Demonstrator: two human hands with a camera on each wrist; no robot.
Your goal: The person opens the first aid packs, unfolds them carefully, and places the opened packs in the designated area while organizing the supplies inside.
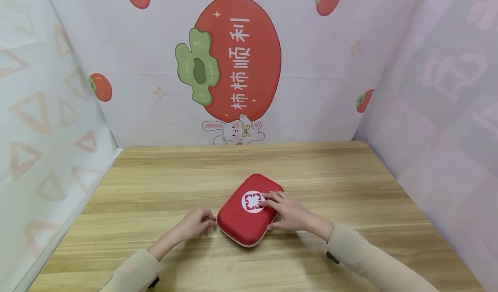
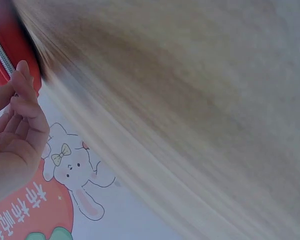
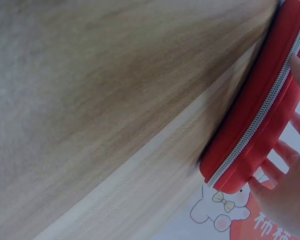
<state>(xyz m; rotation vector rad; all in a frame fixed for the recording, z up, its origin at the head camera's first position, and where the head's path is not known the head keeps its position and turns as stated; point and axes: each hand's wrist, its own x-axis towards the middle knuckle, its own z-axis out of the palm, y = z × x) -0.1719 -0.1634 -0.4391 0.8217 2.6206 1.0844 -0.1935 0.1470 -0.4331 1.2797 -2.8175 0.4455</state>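
A red zippered case [image 1: 239, 225] with a white round emblem lies at a slant on the table, closed along the side I can see. At its left corner my left hand [image 1: 190, 226] pinches the small zipper pull [image 1: 215, 219] between thumb and index finger. In the left wrist view, the fingertips hide most of the pull beside the zipper teeth [image 2: 1, 52]. My right hand [image 1: 292, 213] rests on the case from the right, fingers spread over the lid and thumb against the side. The right wrist view shows the silver zipper [image 3: 260, 115] running along the case's side.
A wood-grain table [image 1: 163, 171] carries the case. Behind it hangs a white backdrop [image 1: 148, 119] printed with persimmons and a rabbit. Pale patterned sheets [image 1: 50, 123] close in the left and right sides.
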